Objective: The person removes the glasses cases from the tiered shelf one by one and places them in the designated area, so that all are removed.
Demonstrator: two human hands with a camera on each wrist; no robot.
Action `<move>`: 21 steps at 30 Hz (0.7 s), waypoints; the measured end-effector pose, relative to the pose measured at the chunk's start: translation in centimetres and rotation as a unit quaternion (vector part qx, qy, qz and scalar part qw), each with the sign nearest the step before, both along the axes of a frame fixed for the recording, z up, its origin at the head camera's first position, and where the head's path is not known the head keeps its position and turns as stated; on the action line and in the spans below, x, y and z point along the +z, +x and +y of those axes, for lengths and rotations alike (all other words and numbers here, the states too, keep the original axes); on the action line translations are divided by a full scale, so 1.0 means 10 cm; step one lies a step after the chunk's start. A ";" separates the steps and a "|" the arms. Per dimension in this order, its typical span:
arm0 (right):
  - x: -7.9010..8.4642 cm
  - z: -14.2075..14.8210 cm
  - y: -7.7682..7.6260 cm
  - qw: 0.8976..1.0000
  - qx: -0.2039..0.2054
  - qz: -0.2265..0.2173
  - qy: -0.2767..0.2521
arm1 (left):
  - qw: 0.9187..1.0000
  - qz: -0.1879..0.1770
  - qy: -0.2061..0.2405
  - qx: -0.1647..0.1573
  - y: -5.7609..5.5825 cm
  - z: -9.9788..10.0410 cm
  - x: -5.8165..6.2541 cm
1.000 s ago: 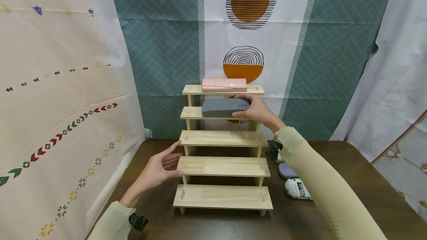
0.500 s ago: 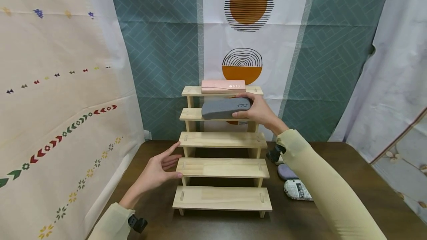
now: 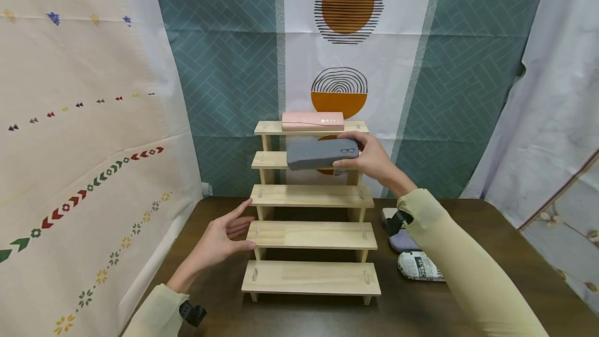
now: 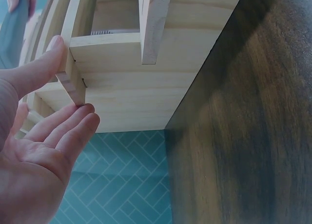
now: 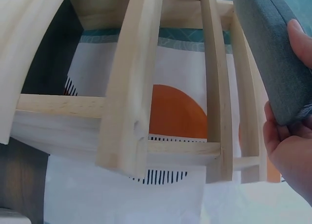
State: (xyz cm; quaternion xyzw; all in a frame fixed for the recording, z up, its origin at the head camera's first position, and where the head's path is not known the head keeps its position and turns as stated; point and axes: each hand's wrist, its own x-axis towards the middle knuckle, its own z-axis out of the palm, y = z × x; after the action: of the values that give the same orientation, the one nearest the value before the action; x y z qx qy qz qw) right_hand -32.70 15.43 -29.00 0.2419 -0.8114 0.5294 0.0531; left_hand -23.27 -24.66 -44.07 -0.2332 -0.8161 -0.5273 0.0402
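Your right hand (image 3: 372,159) grips the grey case (image 3: 318,154) near 12 o'clock, by the second-highest shelf (image 3: 269,160); your left hand (image 3: 220,238) is loosely spread at the rack (image 3: 311,195)'s 9 o'clock end. Looks mid-move; next probably calls for keeping it level.

- Grey case (image 3: 319,155): cut off by the right wrist view's top edge.
- Right hand (image 3: 373,163): some fingers hidden behind the case.
- Second shelf from top (image 3: 268,159): middle covered.
- Pink case (image 3: 306,121): lettering too small to read.
- Printed item (image 3: 418,266): right end behind the sleeve (image 3: 470,261).
- Purple item (image 3: 402,242): partly covered.
- Left hand (image 4: 31,168): cut off by the left wrist view.
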 end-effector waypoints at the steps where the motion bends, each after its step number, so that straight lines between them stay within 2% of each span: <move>1: -0.01 0.01 0.01 1.000 0.000 0.001 -0.002 | 1.000 0.000 0.000 0.000 0.00 0.00 0.00; 13: -0.13 0.17 0.15 1.000 0.004 0.020 -0.006 | 1.000 -0.004 0.003 0.000 0.00 0.00 0.00; 21: -0.20 0.29 0.31 1.000 -0.008 0.018 -0.024 | 1.000 -0.003 0.005 -0.001 0.00 0.00 0.00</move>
State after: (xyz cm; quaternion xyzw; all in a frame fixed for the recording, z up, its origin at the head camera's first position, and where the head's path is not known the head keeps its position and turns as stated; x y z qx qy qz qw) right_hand -29.65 18.35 -30.98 0.2437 -0.7992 0.5438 0.0780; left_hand -23.31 -24.65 -44.03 -0.2319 -0.8134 -0.5322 0.0383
